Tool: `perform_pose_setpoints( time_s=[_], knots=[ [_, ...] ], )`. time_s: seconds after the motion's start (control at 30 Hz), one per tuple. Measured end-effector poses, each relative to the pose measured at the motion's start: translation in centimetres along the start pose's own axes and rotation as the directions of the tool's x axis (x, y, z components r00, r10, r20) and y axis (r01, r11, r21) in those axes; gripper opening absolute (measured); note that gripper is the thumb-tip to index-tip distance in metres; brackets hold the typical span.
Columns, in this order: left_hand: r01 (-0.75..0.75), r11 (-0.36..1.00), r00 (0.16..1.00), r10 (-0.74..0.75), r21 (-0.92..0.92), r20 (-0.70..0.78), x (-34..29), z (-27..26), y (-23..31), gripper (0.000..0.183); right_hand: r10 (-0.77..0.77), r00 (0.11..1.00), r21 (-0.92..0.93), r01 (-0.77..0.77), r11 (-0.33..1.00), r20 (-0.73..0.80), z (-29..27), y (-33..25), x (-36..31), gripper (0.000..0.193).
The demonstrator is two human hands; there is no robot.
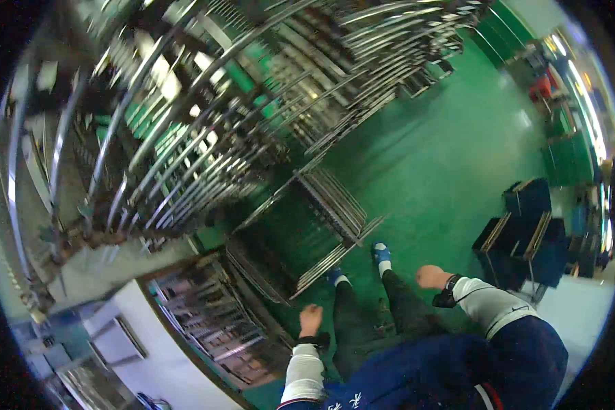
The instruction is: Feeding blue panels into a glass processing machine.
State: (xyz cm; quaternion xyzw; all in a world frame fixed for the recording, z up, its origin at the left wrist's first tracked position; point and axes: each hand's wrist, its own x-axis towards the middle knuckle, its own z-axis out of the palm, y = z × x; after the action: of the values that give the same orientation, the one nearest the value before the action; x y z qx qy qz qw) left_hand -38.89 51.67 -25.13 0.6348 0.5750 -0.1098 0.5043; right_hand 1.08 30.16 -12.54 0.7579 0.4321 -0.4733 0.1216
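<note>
Bare left hand point(311, 320) curled shut, near silver barred metal rack point(333, 205), bare right hand point(431, 277) fisted, above glossy green floor point(458, 171)

My left hand point(311, 320) hangs bare on the left of the legs point(404, 301), its fingers too small to read; my right hand point(430, 277), curled fist-like, extends to their right. My right forearm point(485, 301) angles inward toward them, while my left forearm point(304, 372) points forward.
</note>
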Motion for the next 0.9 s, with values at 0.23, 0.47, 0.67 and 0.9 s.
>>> perform_pose_setpoints(
  time_s=[0.23,0.47,0.67,0.9],
  knots=[
    [-0.305,0.916,0.889,0.177,0.259,0.421,-3.6,-0.5,12.0,0.041,0.113,0.971,0.314,-0.043,0.948,-0.21,4.7,3.7,-7.1,0.024],
    [-0.529,0.659,0.84,0.32,0.535,0.438,0.9,2.8,22.0,0.043,0.203,0.958,0.558,-0.058,0.828,-0.202,10.2,8.5,-11.3,0.024],
    [-0.526,0.555,0.85,0.378,0.644,0.368,9.6,14.2,29.6,0.071,0.3,0.946,0.676,-0.14,0.724,-0.125,15.7,14.5,-16.4,0.023],
    [-0.465,0.6,0.869,0.452,0.651,0.203,17.3,25.6,30.2,0.073,0.594,0.797,0.722,-0.475,0.503,0.111,25.5,19.3,-19.9,0.022]
  ],
)
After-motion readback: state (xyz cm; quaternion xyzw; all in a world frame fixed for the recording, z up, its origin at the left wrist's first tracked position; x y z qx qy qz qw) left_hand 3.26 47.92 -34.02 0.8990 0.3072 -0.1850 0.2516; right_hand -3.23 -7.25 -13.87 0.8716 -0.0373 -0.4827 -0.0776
